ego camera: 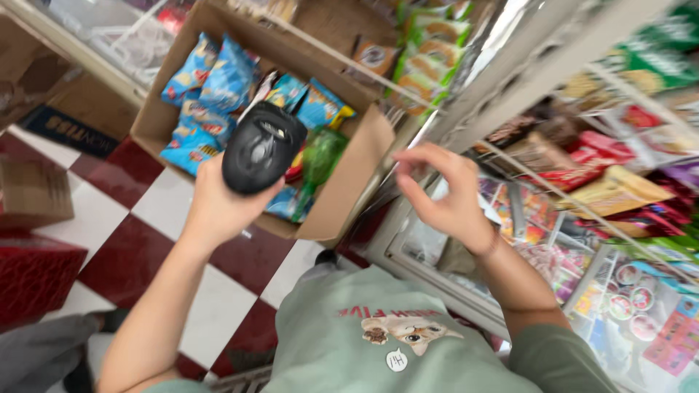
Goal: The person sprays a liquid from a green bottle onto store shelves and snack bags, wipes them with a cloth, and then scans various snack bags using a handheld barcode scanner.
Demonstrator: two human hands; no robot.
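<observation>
My left hand grips a black handheld scanner, held up over an open cardboard box on the floor. The box holds several blue snack bags and a green bottle. My right hand hangs empty in front of the shelves, fingers loosely curled and apart, close to the box's right corner. I wear a pale green shirt with a printed picture.
Wire shelves packed with coloured snack packets fill the right side. The floor is red and white checkered tile. A red crate and a cardboard box stand at the left. More cardboard lies at the top left.
</observation>
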